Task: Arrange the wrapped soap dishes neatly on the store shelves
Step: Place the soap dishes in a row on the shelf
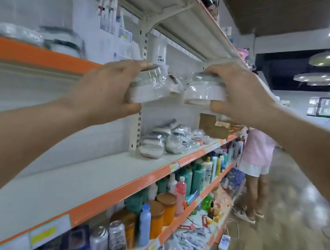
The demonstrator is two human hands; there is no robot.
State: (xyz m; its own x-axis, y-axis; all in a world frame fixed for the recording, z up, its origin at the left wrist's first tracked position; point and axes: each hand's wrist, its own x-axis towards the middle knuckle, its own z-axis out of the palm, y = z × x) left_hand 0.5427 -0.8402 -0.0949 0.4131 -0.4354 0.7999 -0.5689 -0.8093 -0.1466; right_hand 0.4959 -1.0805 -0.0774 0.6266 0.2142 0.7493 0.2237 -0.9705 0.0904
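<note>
Both forearms enter from the lower frame edges; elbows and body are cut off. The left hand [109, 86] grips one wrapped soap dish [148, 86], thumb beneath its lower edge, fingers curled over its top. The right hand [242, 94] grips a second wrapped dish [204, 92] the same way: thumb underneath, fingers over the top. The clear film glares and blurs, so the colour and detail of either dish cannot be made out. The two dishes are held side by side in the air, their wrappers close or touching; which cannot be told.

Below the hands, the white middle shelf [84, 179] with orange edge is bare up to a pile of wrapped soap dishes [168, 140], loosely stacked just right of the slotted upright [137, 128]. A cardboard box [214, 126] stands behind the pile. More wrapped dishes [42, 37], blurred, sit on the upper left shelf. The lower shelves carry bottles [195, 174] and cans [107, 244].

Further along the aisle a person [256, 163] stands at the shelving, upper body hidden by the right arm. A white power strip [224, 242] lies on the glossy floor [289, 213].
</note>
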